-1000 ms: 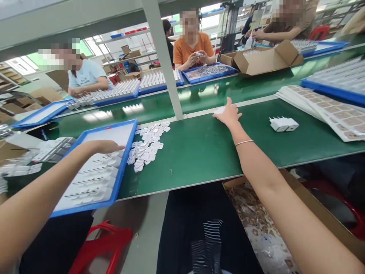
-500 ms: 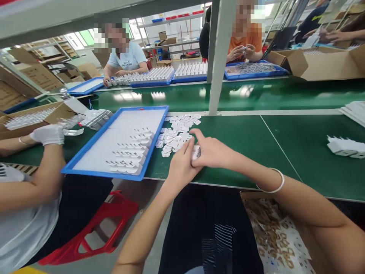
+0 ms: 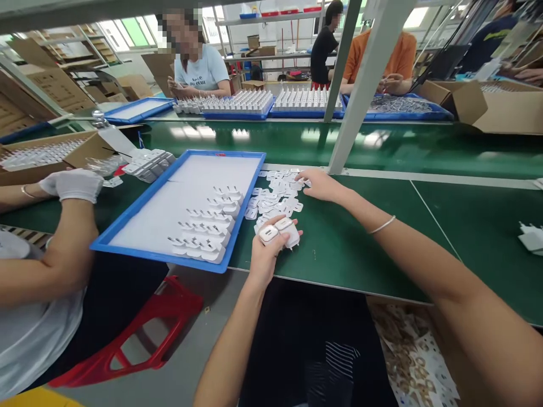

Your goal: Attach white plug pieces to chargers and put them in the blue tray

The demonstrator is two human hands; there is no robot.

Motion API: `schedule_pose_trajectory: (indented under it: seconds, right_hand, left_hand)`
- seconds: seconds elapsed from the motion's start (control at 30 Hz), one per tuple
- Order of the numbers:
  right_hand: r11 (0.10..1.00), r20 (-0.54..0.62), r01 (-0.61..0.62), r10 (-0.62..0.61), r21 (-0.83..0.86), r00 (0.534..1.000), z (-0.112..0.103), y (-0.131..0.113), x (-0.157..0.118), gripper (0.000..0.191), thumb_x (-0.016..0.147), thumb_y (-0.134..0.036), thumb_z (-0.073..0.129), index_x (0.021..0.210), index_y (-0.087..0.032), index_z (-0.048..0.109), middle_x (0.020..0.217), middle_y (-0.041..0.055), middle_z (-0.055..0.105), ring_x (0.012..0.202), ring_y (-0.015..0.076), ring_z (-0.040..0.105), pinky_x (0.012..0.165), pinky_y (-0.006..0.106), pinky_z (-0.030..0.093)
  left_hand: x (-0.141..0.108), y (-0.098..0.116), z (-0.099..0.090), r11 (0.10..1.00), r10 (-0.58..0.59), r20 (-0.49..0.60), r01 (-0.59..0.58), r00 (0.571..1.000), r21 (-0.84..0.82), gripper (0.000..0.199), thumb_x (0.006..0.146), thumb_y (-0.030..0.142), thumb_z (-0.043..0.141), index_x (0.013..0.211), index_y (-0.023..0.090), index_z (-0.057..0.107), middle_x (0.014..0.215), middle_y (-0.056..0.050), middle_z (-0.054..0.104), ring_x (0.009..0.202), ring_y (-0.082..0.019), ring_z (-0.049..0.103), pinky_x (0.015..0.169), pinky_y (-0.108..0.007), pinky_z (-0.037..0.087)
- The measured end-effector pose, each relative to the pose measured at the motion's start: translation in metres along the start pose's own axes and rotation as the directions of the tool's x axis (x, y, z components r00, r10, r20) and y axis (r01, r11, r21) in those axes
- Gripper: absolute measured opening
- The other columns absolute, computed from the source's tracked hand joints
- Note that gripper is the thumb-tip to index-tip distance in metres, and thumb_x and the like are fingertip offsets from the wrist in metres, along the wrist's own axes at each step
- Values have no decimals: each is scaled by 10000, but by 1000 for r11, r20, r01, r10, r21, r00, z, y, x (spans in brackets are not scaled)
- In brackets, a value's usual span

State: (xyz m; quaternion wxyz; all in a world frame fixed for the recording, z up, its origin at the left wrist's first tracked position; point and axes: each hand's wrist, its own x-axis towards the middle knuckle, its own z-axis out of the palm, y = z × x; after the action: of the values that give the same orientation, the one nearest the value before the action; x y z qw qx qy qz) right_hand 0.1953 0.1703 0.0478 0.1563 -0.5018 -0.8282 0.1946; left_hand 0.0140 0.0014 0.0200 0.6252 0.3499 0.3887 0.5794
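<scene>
My left hand (image 3: pixel 263 259) is closed around two white plug adapters (image 3: pixel 285 229) held side by side. Their faces with a small slot point up, and pins stick out below. Over the far right part of a pile of flat white pieces (image 3: pixel 274 200) is my right hand (image 3: pixel 320 185), fingers bent and thumb apart, fingertips at the pieces. Left of the pile lies a blue-rimmed tray (image 3: pixel 178 262). Rows of white plug adapters (image 3: pixel 203 249) stand in its right part with pins up.
A co-worker's gloved hand (image 3: pixel 80 185) works at the left, near an open carton (image 3: pixel 95 150). A metal post (image 3: pixel 360 85) rises behind the pile. More plug adapters (image 3: pixel 531 237) lie at the right edge. Below the table sits a box of scraps (image 3: pixel 418 350).
My hands have separated. The right has left the adapters and moved up to the pile's far side. The left keeps the adapters, now turned with their faces in sight.
</scene>
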Motion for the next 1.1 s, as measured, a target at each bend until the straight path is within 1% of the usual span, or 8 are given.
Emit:
schedule_pose_trajectory:
  seconds: [0.2,0.43,0.5,0.57,0.7,0.8,0.97,1.1]
  right_hand:
    - [985,24,132,-130,-115,991,23,17,19,373,887,-71,524,1216,-96,698,1320,189,657,1262,346,560,1063,457,403]
    - [991,-114,84,-95,-100,989,15,15,-2,285,949,-182,487,1004,-115,759,1124,186,734,1112,340,632,958,452,445]
    - [998,-183,59,-56,7,981,9,7,-20,302,974,-256,478,1020,-135,752,1100,151,742,1035,297,660,906,419,482]
    - [956,-198,36,23,291,980,3,-4,-42,284,946,-358,559,990,-153,751,1026,115,753,903,248,684,835,386,523]
    - [660,-9,-51,86,750,996,0,-28,-82,316,743,-461,800,852,-166,769,882,79,750,757,199,665,735,357,557]
    - [584,74,-103,73,805,995,6,-39,-99,324,731,-475,815,840,-172,778,874,70,742,737,180,647,699,340,570]
    - [563,-67,-57,197,824,978,12,-39,-106,292,826,-442,744,952,-178,738,1040,90,707,835,196,681,641,312,604]
    - [510,-2,-118,229,852,973,3,-35,-110,271,896,-407,676,1023,-170,712,762,30,645,601,142,642,510,270,530]
  left_hand:
    - [6,8,-5,989,-109,53,113,993,-98,568,646,211,856,1181,190,666,1133,-106,759,965,-305,758,914,-416,578]
    - [5,5,-5,991,-100,54,104,994,-88,486,667,206,854,1130,169,710,1138,-117,759,984,-312,750,929,-423,572]
    - [6,2,-5,996,-79,55,81,995,-31,463,665,213,864,1106,171,728,1168,-116,749,991,-309,746,956,-432,562]
    - [7,-1,-7,996,-58,92,51,994,74,479,665,222,873,1123,186,738,1270,-117,706,1044,-312,729,993,-439,546]
    - [8,-9,-13,963,36,205,-89,978,255,465,654,226,883,1101,193,759,1448,-112,580,1298,-348,586,1073,-420,495]
    - [7,-12,-15,949,29,268,-111,963,295,456,670,231,876,1104,180,746,1307,-126,674,1204,-338,650,1027,-437,522]
    - [3,-12,-12,916,73,213,-150,974,371,459,709,228,849,1147,172,723,1173,-124,734,1119,-314,691,1014,-458,529]
    - [3,-12,-11,814,249,258,-347,933,466,384,729,178,818,1106,181,746,1185,-116,730,1190,-278,649,1066,-434,504]
